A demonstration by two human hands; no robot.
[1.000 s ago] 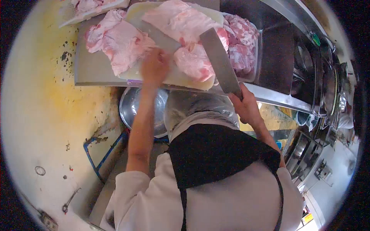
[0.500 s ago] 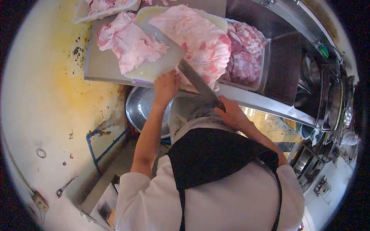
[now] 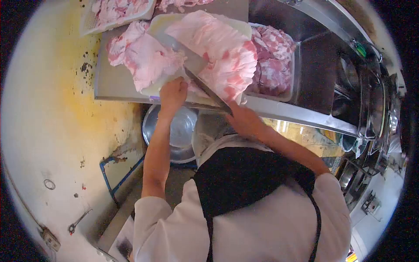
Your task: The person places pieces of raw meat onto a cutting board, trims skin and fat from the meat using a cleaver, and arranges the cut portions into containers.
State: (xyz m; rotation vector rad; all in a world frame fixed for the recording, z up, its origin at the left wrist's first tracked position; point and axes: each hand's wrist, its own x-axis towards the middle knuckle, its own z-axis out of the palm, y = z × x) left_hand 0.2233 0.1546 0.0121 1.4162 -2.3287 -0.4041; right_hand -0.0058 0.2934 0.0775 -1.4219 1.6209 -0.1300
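Observation:
My right hand (image 3: 245, 120) is wrapped round the handle of a long knife (image 3: 208, 91). The blade points up and left along the near edge of a large slab of pale, fatty raw meat (image 3: 214, 48). Curled closed at the front edge of the cutting board (image 3: 159, 26) is my left hand (image 3: 173, 94), just left of the blade. What its fingers hold, if anything, is hidden. Beyond that hand, a second pale piece of fatty meat (image 3: 148, 56) lies at the board's left side.
A white tub of darker red meat (image 3: 273, 61) sits right of the board, in a steel sink (image 3: 316, 56). A white basket (image 3: 89, 26) with meat stands back left. Below the counter edge is a metal bowl (image 3: 174, 131). A stained wall (image 3: 56, 109) rises at left.
Both hands have moved left, the knife going with the right hand. The left hand has come away from the big slab's near corner, and the blade now lies further left.

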